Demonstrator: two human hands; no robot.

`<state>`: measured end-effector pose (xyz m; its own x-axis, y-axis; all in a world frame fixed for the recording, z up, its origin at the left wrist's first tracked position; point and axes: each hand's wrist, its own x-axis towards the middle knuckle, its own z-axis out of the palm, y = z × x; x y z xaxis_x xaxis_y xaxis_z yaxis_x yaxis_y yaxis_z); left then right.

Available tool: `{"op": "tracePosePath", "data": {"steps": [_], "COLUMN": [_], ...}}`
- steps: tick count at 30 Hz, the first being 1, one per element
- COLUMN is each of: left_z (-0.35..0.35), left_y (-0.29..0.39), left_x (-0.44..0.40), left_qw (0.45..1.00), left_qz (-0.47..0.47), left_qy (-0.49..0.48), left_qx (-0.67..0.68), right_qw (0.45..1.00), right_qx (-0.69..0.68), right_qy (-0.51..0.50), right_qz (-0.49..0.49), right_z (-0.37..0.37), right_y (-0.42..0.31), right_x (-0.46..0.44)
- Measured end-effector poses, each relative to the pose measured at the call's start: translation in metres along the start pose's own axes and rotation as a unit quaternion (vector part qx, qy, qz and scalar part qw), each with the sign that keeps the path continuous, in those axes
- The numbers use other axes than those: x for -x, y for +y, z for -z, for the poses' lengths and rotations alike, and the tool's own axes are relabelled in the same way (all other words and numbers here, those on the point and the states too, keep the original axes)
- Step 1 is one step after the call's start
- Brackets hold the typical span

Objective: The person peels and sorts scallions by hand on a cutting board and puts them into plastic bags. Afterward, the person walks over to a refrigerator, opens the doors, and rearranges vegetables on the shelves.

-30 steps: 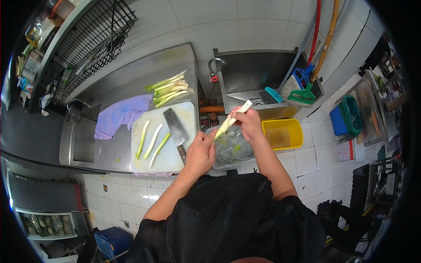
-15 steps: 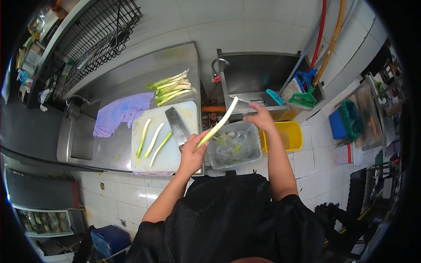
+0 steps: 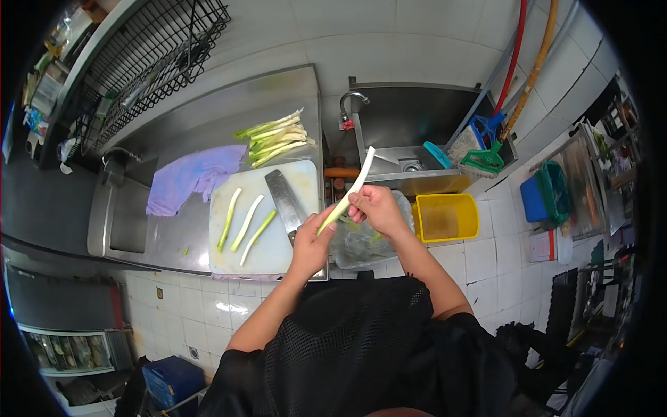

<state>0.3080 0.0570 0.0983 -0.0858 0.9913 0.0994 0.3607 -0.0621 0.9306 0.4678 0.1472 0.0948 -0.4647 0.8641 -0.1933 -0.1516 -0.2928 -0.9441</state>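
A long white-and-pale-green green onion (image 3: 365,167) slants upward over a clear plastic-lined tub (image 3: 354,261). My left hand (image 3: 310,242) is closed round its lower, greener end. The fingers of my right hand (image 3: 375,207) pinch the stalk near its middle; whether they hold a peel too is hidden. Left of my hands, a white cutting board (image 3: 292,182) bears three trimmed green onion stalks (image 3: 246,222) side by side. A cleaver (image 3: 283,200) lies along the board's right side, its handle partly behind my left hand. Bits of green peel lie in the tub.
More green onions (image 3: 278,139) are piled behind the board, beside a purple cloth (image 3: 194,177). A steel sink (image 3: 399,118) with a tap stands beyond the tub. To the right are a yellow bin (image 3: 448,217) and brushes (image 3: 483,156) with long handles.
My right hand has moved left from over the tub's right side and closed on the green onion. My left hand keeps its hold, and the stalk stands slightly steeper.
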Motion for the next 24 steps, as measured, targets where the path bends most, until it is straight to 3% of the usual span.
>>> {"op": "tracePosePath", "data": {"steps": [2, 4, 5, 7, 8, 10, 14, 16, 17, 18, 19, 20, 21, 22, 23, 24], "left_z": [0.004, 0.010, 0.013, 0.020, 0.024, 0.036, 0.070, 0.106, 0.126, 0.149, 0.170, 0.189, 0.207, 0.219, 0.229, 0.237], "left_y": [-0.001, 0.004, 0.003, 0.000, -0.003, -0.009, -0.039, -0.060, -0.070, -0.080, -0.091, -0.104, -0.119, -0.127, -0.134, -0.139], "left_x": [-0.001, 0.000, -0.001, -0.004, -0.003, -0.001, 0.002, 0.003, 0.004, 0.007, 0.010, 0.012, 0.015, 0.014, 0.010, 0.006], "left_qw": [0.999, 0.953, 0.953, 0.900, 0.899, 0.841, 0.833, 0.954, 0.954, 0.992, 0.995, 0.995, 0.988, 0.977, 0.977, 0.957], "left_qz": [-0.006, 0.177, 0.176, 0.223, 0.224, 0.236, 0.241, 0.196, 0.198, 0.112, 0.023, 0.026, 0.082, 0.136, 0.136, 0.122], "left_qy": [-0.006, -0.032, -0.030, -0.031, -0.030, -0.061, -0.049, -0.023, -0.020, -0.003, 0.011, 0.010, 0.001, -0.011, -0.014, -0.064], "left_qx": [0.035, 0.243, 0.244, 0.374, 0.375, 0.482, 0.496, 0.224, 0.225, 0.066, -0.096, -0.096, -0.132, -0.166, -0.166, -0.255], "right_qw": [1.000, 0.999, 0.997, 0.995, 0.995, 0.988, 0.963, 0.941, 0.932, 0.921, 0.922, 0.925, 0.920, 0.920, 0.894, 0.846], "right_qx": [0.022, 0.044, 0.068, 0.093, 0.050, -0.020, -0.067, -0.090, -0.088, -0.067, -0.068, 0.021, 0.109, 0.109, 0.257, 0.400], "right_qy": [0.001, 0.001, 0.003, 0.005, 0.039, 0.092, 0.189, 0.253, 0.291, 0.324, 0.324, 0.331, 0.336, 0.339, 0.347, 0.346], "right_qz": [0.001, 0.003, 0.025, 0.046, 0.076, 0.120, 0.178, 0.204, 0.199, 0.204, 0.200, 0.185, 0.168, 0.166, 0.119, 0.069], "right_z": [-0.002, -0.006, -0.008, -0.011, -0.007, 0.002, 0.021, 0.039, 0.046, 0.053, 0.061, 0.069, 0.072, 0.071, 0.068, 0.067], "right_y": [-0.001, -0.001, -0.001, -0.001, 0.001, 0.000, -0.016, -0.017, -0.019, -0.014, -0.006, 0.004, 0.017, 0.033, 0.052, 0.073], "right_x": [-0.003, -0.007, -0.010, -0.017, -0.024, -0.037, -0.053, -0.062, -0.065, -0.069, -0.070, -0.072, -0.074, -0.076, -0.078, -0.079]}}
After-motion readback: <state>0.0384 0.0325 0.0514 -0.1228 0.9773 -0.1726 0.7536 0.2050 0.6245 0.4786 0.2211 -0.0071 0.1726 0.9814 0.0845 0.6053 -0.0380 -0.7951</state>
